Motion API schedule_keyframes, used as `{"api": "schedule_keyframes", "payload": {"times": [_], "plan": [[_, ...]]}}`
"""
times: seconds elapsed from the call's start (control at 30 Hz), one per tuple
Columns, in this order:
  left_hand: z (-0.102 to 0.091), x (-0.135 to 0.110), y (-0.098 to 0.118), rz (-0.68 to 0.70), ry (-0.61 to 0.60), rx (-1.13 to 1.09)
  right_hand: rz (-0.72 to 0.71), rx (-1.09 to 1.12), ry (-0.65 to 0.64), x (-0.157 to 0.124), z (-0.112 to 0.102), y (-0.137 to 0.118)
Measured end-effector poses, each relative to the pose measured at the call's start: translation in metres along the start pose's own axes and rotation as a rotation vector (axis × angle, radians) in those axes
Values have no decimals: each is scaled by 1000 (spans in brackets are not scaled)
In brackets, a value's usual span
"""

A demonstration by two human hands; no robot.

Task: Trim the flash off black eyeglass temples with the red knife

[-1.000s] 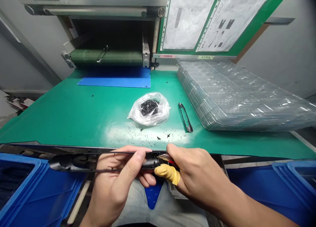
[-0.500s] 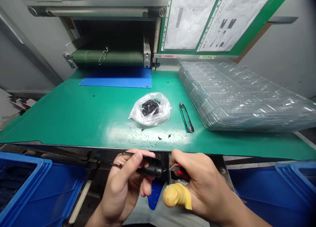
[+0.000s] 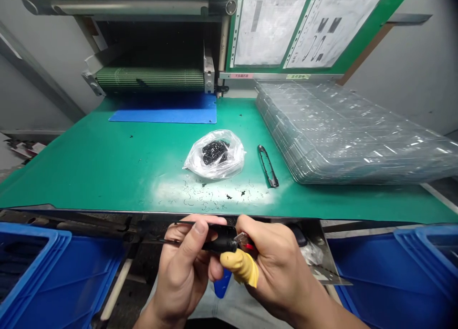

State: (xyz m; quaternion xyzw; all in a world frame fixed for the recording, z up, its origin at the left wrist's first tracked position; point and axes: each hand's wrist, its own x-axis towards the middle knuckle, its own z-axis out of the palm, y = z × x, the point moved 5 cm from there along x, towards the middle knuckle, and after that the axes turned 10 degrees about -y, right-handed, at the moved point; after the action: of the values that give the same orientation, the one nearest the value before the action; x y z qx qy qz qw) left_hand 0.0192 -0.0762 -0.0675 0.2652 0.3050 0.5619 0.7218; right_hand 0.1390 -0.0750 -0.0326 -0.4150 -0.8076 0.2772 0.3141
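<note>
My left hand (image 3: pixel 188 262) is closed around a long black plastic frame (image 3: pixel 223 239), thumb on top, with its thin prongs sticking out to the left. At the frame's right end, my right hand (image 3: pixel 275 262) grips a small knife (image 3: pixel 243 241) with a pale metal blade and a red part; most of its handle is hidden in the fist. The blade is at or very close to the frame's end. A yellow finger cot (image 3: pixel 241 267) covers the right thumb, which lies against the frame's lower edge.
On the green table (image 3: pixel 78 162) lie an open plastic bag (image 3: pixel 232 164) of black scraps, a similar black frame (image 3: pixel 267 166) and loose trimmings. Stacked clear trays (image 3: pixel 339 143) fill the right. A conveyor belt (image 3: pixel 153 78) stands behind; blue bins (image 3: pixel 86 267) flank me below.
My right hand has moved left, bringing the knife and covered thumb up to the black frame's end. A thin looped piece on the conveyor belt has passed out of sight. The view has shifted slightly.
</note>
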Motion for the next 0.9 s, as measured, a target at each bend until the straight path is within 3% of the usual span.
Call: {"api": "schedule_keyframes", "payload": {"times": [0.07, 0.17, 0.23, 0.33, 0.43, 0.5, 0.6, 0.67, 0.73, 0.8, 0.9], "plan": [[-2, 4, 7, 172, -74, 124, 85, 192, -110, -2, 13, 2], [-5, 4, 16, 357, -121, 271, 102, 440, -228, -7, 27, -1], [-9, 4, 17, 377, -144, 289, 104, 553, -196, -10, 26, 1], [-18, 5, 17, 357, -186, 327, 237, 720, -90, -15, 20, 13], [-24, 11, 9, 241, -271, 411, 314, 849, -28, -13, 19, 24], [-27, 17, 4, 123, -266, 394, 257, 768, 96, -9, 15, 29], [-33, 23, 3, 41, -136, 335, 97, 497, 276, -8, 10, 33], [-35, 23, 8, 67, -56, 330, 7, 422, 202, -9, 14, 33], [-33, 23, 12, 99, -70, 293, -22, 477, 8, -11, 19, 33], [-29, 23, 14, 109, -151, 211, 13, 490, -120, -14, 14, 32], [-19, 20, 15, 85, -303, 109, 24, 223, -164, -12, -7, 20]]}}
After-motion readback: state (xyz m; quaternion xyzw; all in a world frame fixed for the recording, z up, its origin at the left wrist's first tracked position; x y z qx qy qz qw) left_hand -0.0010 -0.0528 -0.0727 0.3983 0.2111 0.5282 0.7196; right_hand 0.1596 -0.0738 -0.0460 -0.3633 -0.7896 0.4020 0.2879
